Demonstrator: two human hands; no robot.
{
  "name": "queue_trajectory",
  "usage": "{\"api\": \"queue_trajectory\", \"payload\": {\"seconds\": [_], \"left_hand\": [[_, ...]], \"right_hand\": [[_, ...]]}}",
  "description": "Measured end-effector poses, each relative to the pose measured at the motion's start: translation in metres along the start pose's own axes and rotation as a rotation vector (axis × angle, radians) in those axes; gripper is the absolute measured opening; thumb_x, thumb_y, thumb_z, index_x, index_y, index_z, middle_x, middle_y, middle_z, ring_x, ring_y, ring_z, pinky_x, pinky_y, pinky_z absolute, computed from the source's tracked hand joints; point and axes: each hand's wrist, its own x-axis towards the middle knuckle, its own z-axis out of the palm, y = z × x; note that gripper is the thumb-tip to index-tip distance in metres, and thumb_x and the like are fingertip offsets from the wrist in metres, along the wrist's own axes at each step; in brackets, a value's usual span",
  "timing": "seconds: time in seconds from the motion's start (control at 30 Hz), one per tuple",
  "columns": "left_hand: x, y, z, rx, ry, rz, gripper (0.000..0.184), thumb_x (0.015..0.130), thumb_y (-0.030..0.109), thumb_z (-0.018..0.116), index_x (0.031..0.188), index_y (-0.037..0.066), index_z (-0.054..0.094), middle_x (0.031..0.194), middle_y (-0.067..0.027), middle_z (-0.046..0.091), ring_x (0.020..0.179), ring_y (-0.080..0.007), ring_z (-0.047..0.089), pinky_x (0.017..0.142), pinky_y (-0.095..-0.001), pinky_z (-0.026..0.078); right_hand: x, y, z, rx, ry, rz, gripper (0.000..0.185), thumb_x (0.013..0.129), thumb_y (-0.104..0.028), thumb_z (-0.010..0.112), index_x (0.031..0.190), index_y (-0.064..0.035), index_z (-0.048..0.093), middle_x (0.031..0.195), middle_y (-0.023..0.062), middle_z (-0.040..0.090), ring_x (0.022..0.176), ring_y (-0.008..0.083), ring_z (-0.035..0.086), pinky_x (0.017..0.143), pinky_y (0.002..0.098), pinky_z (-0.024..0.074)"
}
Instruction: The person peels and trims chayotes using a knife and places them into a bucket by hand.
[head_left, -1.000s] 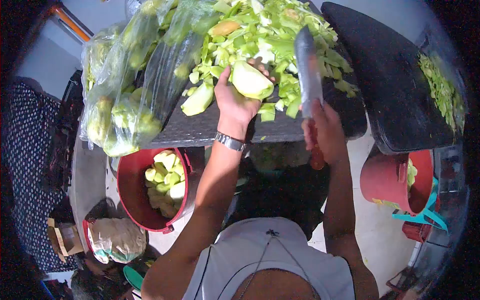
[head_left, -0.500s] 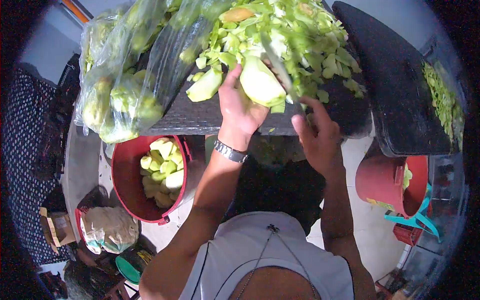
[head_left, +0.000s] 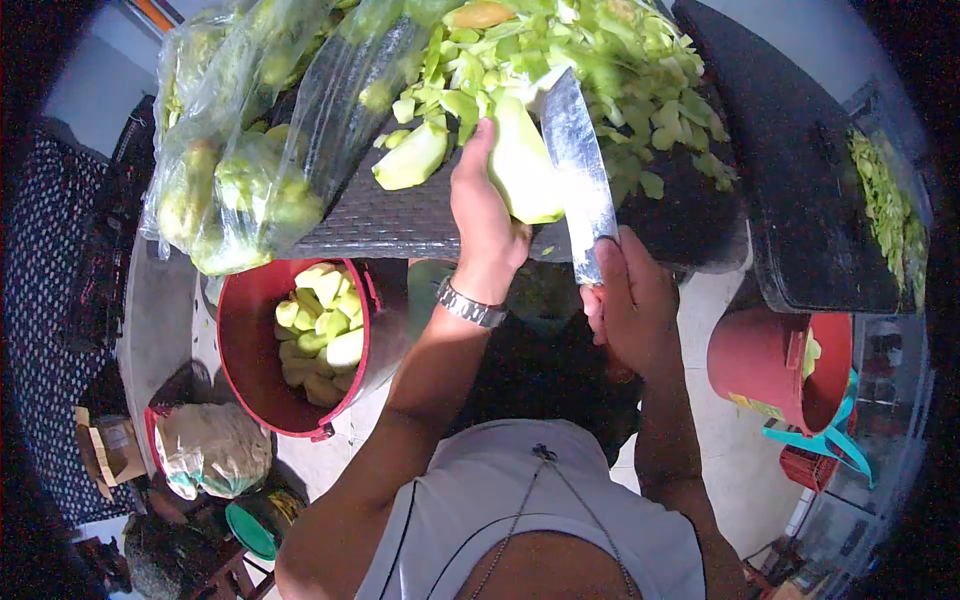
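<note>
My left hand [head_left: 487, 215], with a metal-banded watch on its wrist, is wrapped round a large peeled pale green fruit [head_left: 522, 165] over the table's near edge. In my right hand [head_left: 635, 300] is a knife [head_left: 583, 165], gripped by its handle. Its broad blade points up and away, along the right side of the fruit; whether it touches the fruit I cannot tell. Left of my left hand lies another pale green piece [head_left: 412, 158]. Beyond both hands spreads a heap of green peelings [head_left: 655, 100] on the dark table [head_left: 390, 225].
Clear plastic bags of green fruit [head_left: 240, 200] fill the table's left end. Below stands a red bucket [head_left: 235, 350] with peeled pieces. Another red bucket [head_left: 750, 355] sits at the right, under a black chair-like surface [head_left: 800, 200]. A filled sack [head_left: 215, 450] rests at lower left.
The knife blade, blurred and edge-on against the fruit before, now shows its flat side. My right hand has moved slightly down. The fruit in my left hand has turned more upright.
</note>
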Motion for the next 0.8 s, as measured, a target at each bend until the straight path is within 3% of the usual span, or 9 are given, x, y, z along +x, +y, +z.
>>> {"api": "queue_trajectory", "payload": {"seconds": [0.13,0.2,0.23,0.3,0.37,0.47,0.63,0.73,0.8], "left_hand": [[0.001,-0.002,-0.003,0.048,0.028,0.044,0.038,0.099,0.031,0.059,0.124,0.002,0.061,0.110,-0.0071,0.071,0.095,-0.0196,0.070,0.086,-0.0348,0.056],[0.001,-0.003,-0.004,0.073,0.041,0.053,0.038,0.099,0.031,0.059,0.124,0.002,0.061,0.110,-0.0075,0.071,0.095,-0.0194,0.070,0.085,-0.0347,0.056],[0.000,-0.003,-0.004,0.090,0.044,0.056,0.038,0.099,0.031,0.059,0.124,0.002,0.061,0.110,-0.0077,0.071,0.095,-0.0194,0.070,0.085,-0.0347,0.056],[-0.002,-0.003,-0.003,0.109,0.047,0.046,0.039,0.100,0.032,0.059,0.124,0.001,0.061,0.110,-0.0080,0.071,0.094,-0.0194,0.070,0.085,-0.0348,0.056],[-0.003,-0.002,-0.001,0.114,0.042,0.027,0.040,0.101,0.033,0.057,0.124,0.000,0.061,0.110,-0.0084,0.071,0.093,-0.0194,0.070,0.084,-0.0350,0.056],[-0.009,-0.008,-0.007,0.155,-0.019,-0.026,0.042,0.104,0.035,0.053,0.123,-0.001,0.060,0.109,-0.0095,0.071,0.091,-0.0197,0.071,0.083,-0.0349,0.056],[-0.021,-0.022,-0.008,0.134,-0.010,-0.022,0.046,0.108,0.039,0.044,0.120,-0.002,0.061,0.107,-0.0102,0.070,0.091,-0.0196,0.070,0.082,-0.0337,0.055],[-0.031,-0.027,-0.002,0.092,-0.004,-0.059,0.047,0.110,0.039,0.040,0.114,-0.002,0.063,0.105,-0.0094,0.068,0.094,-0.0166,0.067,0.086,-0.0307,0.052],[-0.029,-0.028,-0.004,0.106,-0.012,-0.073,0.048,0.110,0.039,0.039,0.115,-0.002,0.062,0.105,-0.0095,0.068,0.093,-0.0169,0.067,0.085,-0.0309,0.053]], "right_hand": [[0.004,-0.018,-0.005,0.150,0.004,0.227,0.038,0.084,-0.006,0.072,0.117,0.0016,0.055,0.115,0.0262,0.061,0.079,0.0413,0.069,0.063,0.0467,0.0571],[0.004,-0.018,-0.004,0.121,0.050,0.192,0.034,0.089,-0.009,0.069,0.117,0.0016,0.054,0.105,0.0262,0.065,0.075,0.0408,0.069,0.062,0.0465,0.0562],[-0.001,-0.007,0.003,0.010,0.098,0.043,0.032,0.091,-0.011,0.068,0.117,0.0016,0.054,0.099,0.0263,0.066,0.073,0.0407,0.069,0.062,0.0467,0.0555],[-0.001,-0.006,0.007,-0.028,0.163,-0.037,0.024,0.097,-0.016,0.061,0.112,0.0003,0.054,0.083,0.0237,0.065,0.066,0.0385,0.068,0.058,0.0452,0.0532],[0.005,-0.015,0.009,0.117,0.201,0.093,0.019,0.102,-0.021,0.053,0.102,-0.0020,0.054,0.063,0.0182,0.060,0.055,0.0344,0.066,0.051,0.0417,0.0497],[0.008,-0.027,0.007,0.203,0.152,0.220,0.019,0.102,-0.020,0.053,0.105,-0.0010,0.052,0.070,0.0211,0.061,0.061,0.0369,0.067,0.055,0.0425,0.0511],[0.011,-0.003,0.020,0.031,0.199,0.016,0.021,0.102,-0.019,0.053,0.113,-0.0011,0.052,0.073,0.0212,0.059,0.063,0.0401,0.063,0.059,0.0440,0.0519],[0.015,0.007,0.022,-0.092,0.275,-0.157,0.023,0.104,-0.021,0.049,0.116,-0.0010,0.053,0.072,0.0175,0.058,0.059,0.0331,0.062,0.056,0.0402,0.0516],[0.014,0.008,0.021,-0.059,0.249,-0.133,0.026,0.106,-0.023,0.046,0.116,-0.0007,0.053,0.071,0.0141,0.057,0.057,0.0253,0.061,0.054,0.0363,0.0504]]}}
